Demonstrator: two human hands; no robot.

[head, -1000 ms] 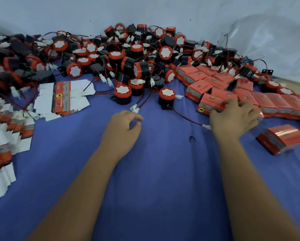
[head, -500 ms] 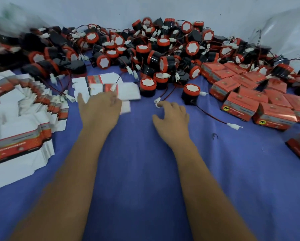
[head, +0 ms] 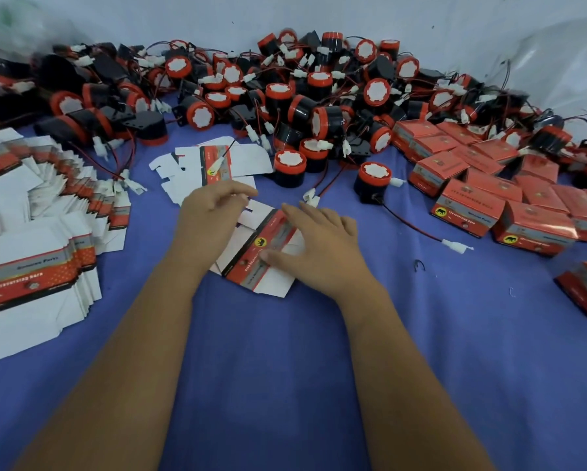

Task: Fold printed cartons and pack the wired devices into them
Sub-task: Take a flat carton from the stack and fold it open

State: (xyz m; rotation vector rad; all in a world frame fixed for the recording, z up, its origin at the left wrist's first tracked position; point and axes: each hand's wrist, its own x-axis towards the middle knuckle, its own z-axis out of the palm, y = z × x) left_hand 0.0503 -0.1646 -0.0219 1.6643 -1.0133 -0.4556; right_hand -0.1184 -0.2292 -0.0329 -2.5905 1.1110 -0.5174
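Your left hand point(head: 214, 215) curls its fingers over the far edge of a flat red-and-white printed carton point(head: 258, 253) on the blue tabletop point(head: 285, 368). Your right hand point(head: 319, 246) presses it with straight fingers. Black-and-red wired devices point(head: 285, 96) are heaped beyond.

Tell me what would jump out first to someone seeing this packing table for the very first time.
The big heap of black-and-red wired devices along the far wall grabs the eye first. Next come the two hands at the centre, the left hand and right hand both on a flat printed carton on the blue cloth. Folded red boxes line up at the right, and flat carton stacks fan out at the left.
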